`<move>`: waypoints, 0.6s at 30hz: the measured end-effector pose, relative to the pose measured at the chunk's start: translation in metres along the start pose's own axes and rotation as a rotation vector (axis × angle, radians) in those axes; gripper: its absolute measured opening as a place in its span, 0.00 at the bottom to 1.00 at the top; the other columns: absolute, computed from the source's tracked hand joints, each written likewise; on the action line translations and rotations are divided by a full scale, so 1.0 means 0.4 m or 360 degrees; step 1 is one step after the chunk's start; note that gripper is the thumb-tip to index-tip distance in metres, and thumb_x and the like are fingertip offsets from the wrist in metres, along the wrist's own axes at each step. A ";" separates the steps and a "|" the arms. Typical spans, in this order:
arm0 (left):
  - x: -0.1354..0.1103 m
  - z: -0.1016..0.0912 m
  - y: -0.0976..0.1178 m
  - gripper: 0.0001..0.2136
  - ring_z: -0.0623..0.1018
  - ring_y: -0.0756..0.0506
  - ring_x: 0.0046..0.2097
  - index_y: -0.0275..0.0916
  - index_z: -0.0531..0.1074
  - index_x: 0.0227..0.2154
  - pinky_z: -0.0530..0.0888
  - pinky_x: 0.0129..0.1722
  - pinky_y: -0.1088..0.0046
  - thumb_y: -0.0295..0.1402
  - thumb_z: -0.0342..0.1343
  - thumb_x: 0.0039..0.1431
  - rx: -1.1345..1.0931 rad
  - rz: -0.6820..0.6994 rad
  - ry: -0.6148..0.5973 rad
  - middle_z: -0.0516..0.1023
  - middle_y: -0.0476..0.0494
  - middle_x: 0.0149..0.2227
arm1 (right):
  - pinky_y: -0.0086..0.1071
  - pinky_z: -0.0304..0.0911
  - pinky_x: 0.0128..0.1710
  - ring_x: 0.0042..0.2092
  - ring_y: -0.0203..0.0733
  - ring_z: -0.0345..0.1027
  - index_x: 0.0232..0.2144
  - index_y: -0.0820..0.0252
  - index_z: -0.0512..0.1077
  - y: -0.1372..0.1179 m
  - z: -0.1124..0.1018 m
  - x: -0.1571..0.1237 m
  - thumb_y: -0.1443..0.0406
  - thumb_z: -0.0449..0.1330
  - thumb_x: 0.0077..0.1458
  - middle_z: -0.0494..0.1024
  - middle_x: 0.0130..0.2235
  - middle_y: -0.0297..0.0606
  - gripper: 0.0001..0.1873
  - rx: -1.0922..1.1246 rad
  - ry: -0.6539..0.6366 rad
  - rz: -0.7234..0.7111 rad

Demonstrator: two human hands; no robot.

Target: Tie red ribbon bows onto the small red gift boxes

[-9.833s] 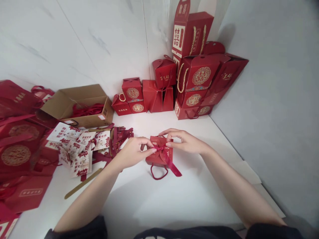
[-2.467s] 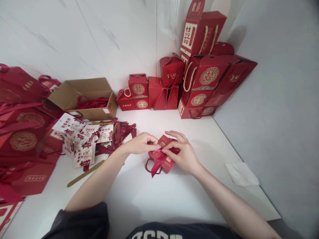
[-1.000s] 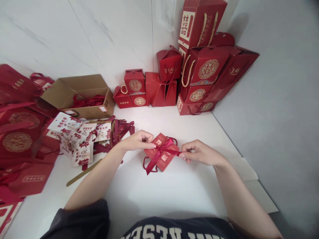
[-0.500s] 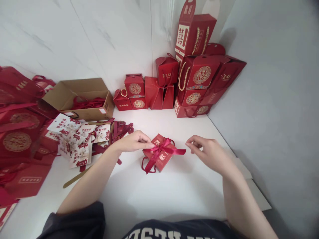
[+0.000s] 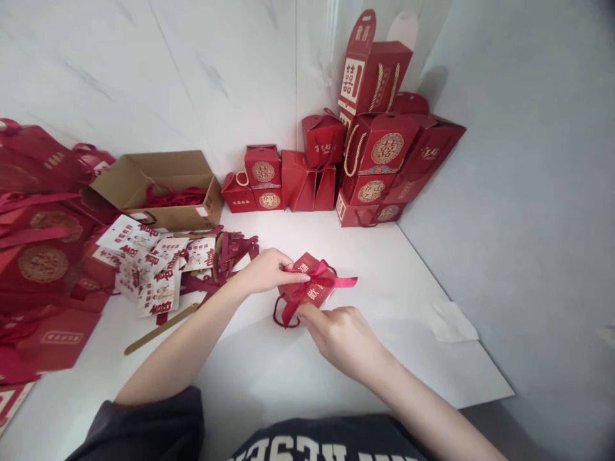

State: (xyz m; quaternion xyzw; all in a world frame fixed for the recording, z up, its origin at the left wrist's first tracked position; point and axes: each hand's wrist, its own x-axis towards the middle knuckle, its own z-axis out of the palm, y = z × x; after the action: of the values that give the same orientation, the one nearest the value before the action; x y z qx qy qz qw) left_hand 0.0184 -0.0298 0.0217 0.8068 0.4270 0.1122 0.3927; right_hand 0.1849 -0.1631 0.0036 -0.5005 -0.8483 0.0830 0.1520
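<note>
A small red gift box [image 5: 314,296] with light lettering and dark red cord handles rests on the white table. Across its top a shiny red ribbon [image 5: 318,275] is tied in a bow, one tail pointing right and another hanging toward me. My left hand [image 5: 275,270] pinches the bow near its knot from the left. At the near side, my right hand [image 5: 341,330] has its fingertips closed at the front ribbon tail. The fingertips partly cover that tail and the box's near edge.
Left of the box lie white printed cards [image 5: 156,285], dark red straps [image 5: 233,253] and a gold strip [image 5: 161,330]. Behind them stands an open cardboard box [image 5: 180,219] with red ribbon inside. Red gift boxes [image 5: 379,150] are stacked along the wall; red bags [image 5: 43,262] fill the far left.
My right hand has swung left and toward me, from beyond the right ribbon tail to the front tail. My left hand has shifted slightly right along the bow.
</note>
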 end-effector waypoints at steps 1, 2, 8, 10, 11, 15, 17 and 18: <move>0.000 0.000 0.001 0.26 0.51 0.55 0.21 0.36 0.54 0.13 0.49 0.20 0.76 0.51 0.59 0.46 -0.0017 -0.0014 -0.0011 0.50 0.55 0.16 | 0.31 0.59 0.22 0.21 0.42 0.68 0.43 0.59 0.71 -0.003 -0.006 -0.005 0.70 0.49 0.60 0.74 0.21 0.36 0.13 0.0089 -0.0030 0.0030; 0.001 -0.001 0.002 0.26 0.51 0.55 0.21 0.37 0.54 0.13 0.48 0.20 0.76 0.51 0.59 0.46 -0.0030 -0.0026 -0.0029 0.50 0.55 0.16 | 0.32 0.62 0.25 0.24 0.43 0.71 0.47 0.58 0.69 -0.009 -0.010 -0.011 0.67 0.50 0.62 0.77 0.25 0.37 0.13 0.0210 -0.0062 0.0050; 0.001 -0.002 -0.003 0.27 0.50 0.54 0.22 0.38 0.51 0.14 0.48 0.21 0.75 0.52 0.57 0.48 -0.0048 -0.0027 -0.0081 0.47 0.55 0.18 | 0.39 0.71 0.41 0.36 0.41 0.76 0.62 0.50 0.53 -0.065 0.053 -0.026 0.58 0.54 0.61 0.67 0.58 0.47 0.29 0.1040 -0.0056 0.0169; 0.001 0.000 -0.005 0.27 0.50 0.55 0.22 0.38 0.51 0.14 0.47 0.21 0.75 0.52 0.57 0.48 -0.0033 -0.0028 -0.0074 0.48 0.55 0.18 | 0.37 0.71 0.41 0.38 0.41 0.75 0.59 0.54 0.60 -0.070 0.086 -0.021 0.60 0.52 0.62 0.71 0.53 0.45 0.23 0.1150 0.0140 0.0252; 0.001 0.001 -0.006 0.27 0.50 0.55 0.22 0.38 0.51 0.14 0.47 0.21 0.75 0.53 0.57 0.48 -0.0023 -0.0036 -0.0061 0.48 0.55 0.18 | 0.36 0.71 0.41 0.39 0.42 0.75 0.55 0.56 0.65 -0.069 0.099 -0.018 0.61 0.51 0.63 0.75 0.49 0.44 0.19 0.1154 0.0258 0.0267; 0.000 0.008 0.001 0.28 0.49 0.55 0.22 0.38 0.50 0.14 0.46 0.21 0.74 0.54 0.58 0.45 0.0014 -0.0075 0.0021 0.47 0.54 0.18 | 0.33 0.70 0.40 0.38 0.41 0.74 0.40 0.56 0.74 -0.048 0.101 -0.027 0.66 0.53 0.62 0.78 0.37 0.39 0.10 0.0993 0.0623 0.0208; -0.001 0.010 0.007 0.29 0.49 0.54 0.22 0.38 0.49 0.14 0.46 0.21 0.74 0.54 0.58 0.44 0.0044 -0.0095 0.0059 0.47 0.55 0.17 | 0.32 0.69 0.37 0.36 0.40 0.73 0.38 0.57 0.74 -0.028 0.074 -0.044 0.68 0.54 0.61 0.78 0.35 0.39 0.08 0.0829 0.0712 0.0162; -0.002 0.011 0.010 0.29 0.49 0.54 0.22 0.38 0.49 0.14 0.46 0.21 0.74 0.54 0.58 0.44 0.0061 -0.0106 0.0070 0.47 0.55 0.17 | 0.33 0.68 0.36 0.35 0.40 0.72 0.37 0.58 0.74 -0.015 0.058 -0.054 0.69 0.54 0.61 0.77 0.34 0.39 0.08 0.0719 0.0729 0.0136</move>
State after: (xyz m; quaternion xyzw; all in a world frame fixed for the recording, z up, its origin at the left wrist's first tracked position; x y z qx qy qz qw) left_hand 0.0225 -0.0340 0.0219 0.7968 0.4642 0.1086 0.3712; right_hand 0.1818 -0.1847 -0.0201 -0.4948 -0.7304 0.1606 0.4426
